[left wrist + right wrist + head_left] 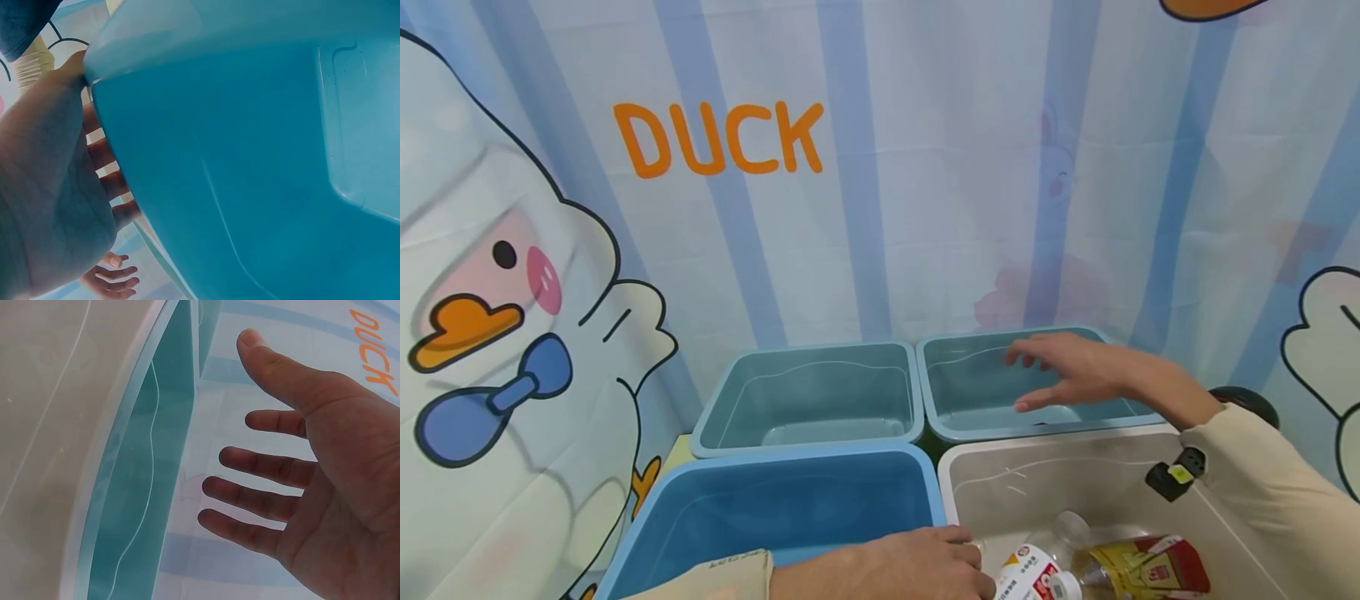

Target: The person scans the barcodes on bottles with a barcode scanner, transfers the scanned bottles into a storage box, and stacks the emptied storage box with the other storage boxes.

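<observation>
My left hand (895, 571) lies at the inner right edge of the blue bin (790, 492). In the left wrist view its thumb is right at the rim corner, and the fingers (112, 185) reach behind the bin's edge, partly hidden. Over the back right teal bin (970, 392) hovers my right hand (1071, 367), fingers spread and nothing in them. The beige bin (1000, 475) holds a clear bottle with a yellow and red label (1138, 567) and another with a white and red label (1028, 571), just right of my left fingers.
A second teal bin (820, 396) stands at the back left. Behind the bins hangs a striped blue and white curtain (925, 183) with duck drawings. A black rounded object (1247, 404) shows behind my right wrist.
</observation>
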Demonstrator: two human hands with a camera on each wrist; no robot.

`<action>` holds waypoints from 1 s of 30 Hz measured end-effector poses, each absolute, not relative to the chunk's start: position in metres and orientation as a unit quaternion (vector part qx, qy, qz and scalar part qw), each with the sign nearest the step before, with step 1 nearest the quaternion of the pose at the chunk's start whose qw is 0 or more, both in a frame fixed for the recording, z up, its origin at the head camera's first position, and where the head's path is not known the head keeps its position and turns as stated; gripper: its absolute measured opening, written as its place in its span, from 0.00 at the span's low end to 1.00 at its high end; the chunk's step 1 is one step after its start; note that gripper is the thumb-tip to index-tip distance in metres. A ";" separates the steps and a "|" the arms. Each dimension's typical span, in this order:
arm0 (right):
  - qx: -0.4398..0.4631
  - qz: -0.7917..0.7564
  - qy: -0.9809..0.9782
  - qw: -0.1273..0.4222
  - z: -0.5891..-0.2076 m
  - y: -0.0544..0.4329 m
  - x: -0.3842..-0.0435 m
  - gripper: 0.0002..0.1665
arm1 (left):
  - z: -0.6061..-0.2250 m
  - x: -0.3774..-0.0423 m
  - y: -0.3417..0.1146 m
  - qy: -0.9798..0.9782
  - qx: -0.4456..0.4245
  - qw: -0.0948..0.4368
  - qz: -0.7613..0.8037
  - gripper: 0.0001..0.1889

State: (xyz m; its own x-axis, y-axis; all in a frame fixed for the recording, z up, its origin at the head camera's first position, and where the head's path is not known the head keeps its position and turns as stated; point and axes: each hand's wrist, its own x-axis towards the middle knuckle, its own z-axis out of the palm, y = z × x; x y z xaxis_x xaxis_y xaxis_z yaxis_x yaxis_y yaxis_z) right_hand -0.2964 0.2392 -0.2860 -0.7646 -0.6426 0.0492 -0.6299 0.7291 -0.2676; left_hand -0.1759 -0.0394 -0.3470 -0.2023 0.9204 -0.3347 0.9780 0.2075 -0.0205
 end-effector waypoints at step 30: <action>-0.334 -0.163 0.925 0.077 -0.300 0.265 -0.237 0.41 | -0.347 -0.176 -0.036 0.755 0.625 0.123 -0.155 0.22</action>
